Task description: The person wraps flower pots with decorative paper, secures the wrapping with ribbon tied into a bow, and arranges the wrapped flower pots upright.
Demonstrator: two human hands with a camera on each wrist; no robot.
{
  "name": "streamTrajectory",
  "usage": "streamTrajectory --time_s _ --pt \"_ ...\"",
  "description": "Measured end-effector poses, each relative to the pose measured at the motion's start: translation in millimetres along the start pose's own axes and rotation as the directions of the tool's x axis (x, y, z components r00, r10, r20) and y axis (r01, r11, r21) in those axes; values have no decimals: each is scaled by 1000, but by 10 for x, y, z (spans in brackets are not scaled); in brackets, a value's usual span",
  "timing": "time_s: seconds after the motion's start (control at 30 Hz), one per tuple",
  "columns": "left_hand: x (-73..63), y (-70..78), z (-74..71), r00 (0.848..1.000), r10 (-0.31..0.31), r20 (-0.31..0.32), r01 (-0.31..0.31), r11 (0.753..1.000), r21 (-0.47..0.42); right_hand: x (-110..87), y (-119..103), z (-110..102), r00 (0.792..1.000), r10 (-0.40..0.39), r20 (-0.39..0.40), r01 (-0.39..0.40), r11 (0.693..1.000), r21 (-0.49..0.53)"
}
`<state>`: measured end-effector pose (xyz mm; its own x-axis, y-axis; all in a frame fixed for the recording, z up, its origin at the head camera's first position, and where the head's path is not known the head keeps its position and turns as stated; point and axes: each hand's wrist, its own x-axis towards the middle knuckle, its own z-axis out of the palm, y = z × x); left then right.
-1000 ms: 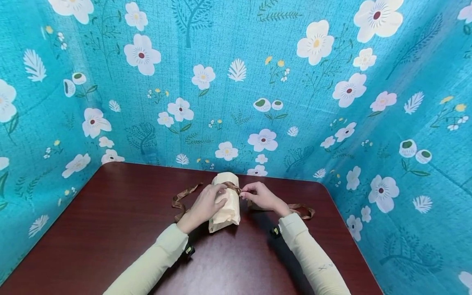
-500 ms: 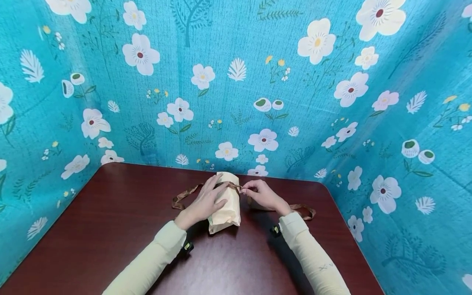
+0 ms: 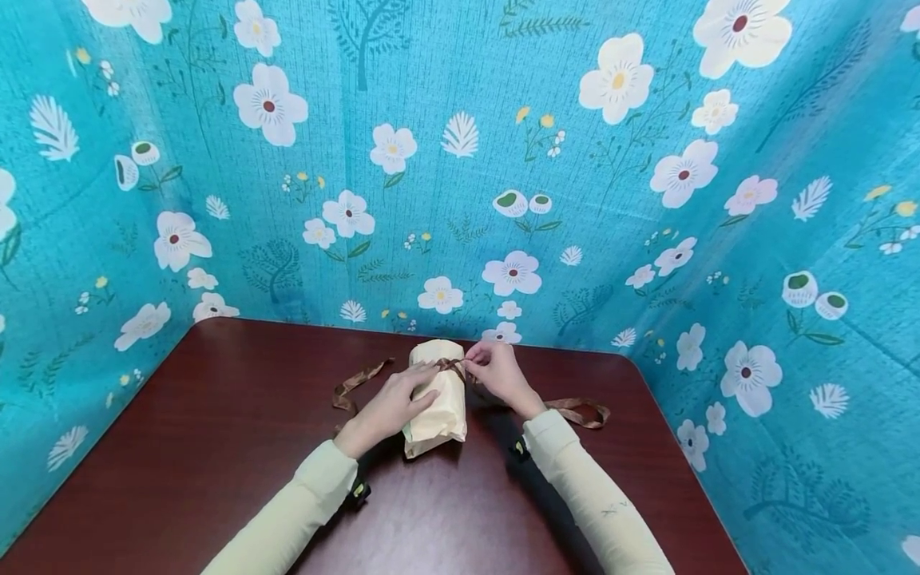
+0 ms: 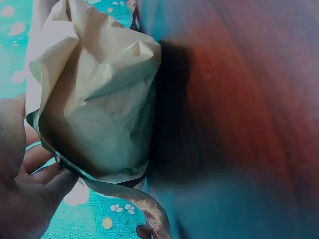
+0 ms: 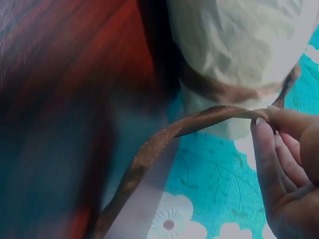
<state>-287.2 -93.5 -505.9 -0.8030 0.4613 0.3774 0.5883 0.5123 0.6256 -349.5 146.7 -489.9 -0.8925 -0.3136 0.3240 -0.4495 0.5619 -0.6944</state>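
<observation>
A parcel wrapped in cream paper (image 3: pixel 440 399) lies on the table with a brown satin ribbon (image 3: pixel 450 365) around its far part. The ribbon looks crossed or knotted on top; I cannot tell which. My left hand (image 3: pixel 388 409) rests on the parcel's left side, fingers fairly straight, fingertips by the crossing. My right hand (image 3: pixel 501 375) pinches the ribbon between thumb and forefinger at the parcel's right edge. In the right wrist view, a length of ribbon (image 5: pixel 149 149) hangs away from that pinch. The left wrist view shows the parcel's creased near end (image 4: pixel 104 89).
One loose ribbon tail (image 3: pixel 348 390) lies left of the parcel, another ribbon tail (image 3: pixel 585 414) to the right. The dark red table (image 3: pixel 237 415) is bordered by a blue flowered cloth (image 3: pixel 460 200) behind and at both sides.
My right hand has moved a little left, up to the parcel's edge, holding the ribbon. My left fingers lifted and spread, then settled lower beside the crossing. The ribbon's crossing now looks more bunched.
</observation>
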Motion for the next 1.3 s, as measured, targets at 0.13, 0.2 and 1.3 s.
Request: streamTrajectory --time_s 0.13,0.2,1.3 --pt "-17 3 0 998 37 -59 -36 999 15 2 -37 57 999 -33 37 33 999 -11" --pt "-35 4 -3 996 51 -74 -48 998 32 -21 -44 67 995 -59 85 61 998 -18" --pt "-116 123 26 980 49 -191 -28 993 112 -230 -67 23 943 -55 329 -27 970 240"
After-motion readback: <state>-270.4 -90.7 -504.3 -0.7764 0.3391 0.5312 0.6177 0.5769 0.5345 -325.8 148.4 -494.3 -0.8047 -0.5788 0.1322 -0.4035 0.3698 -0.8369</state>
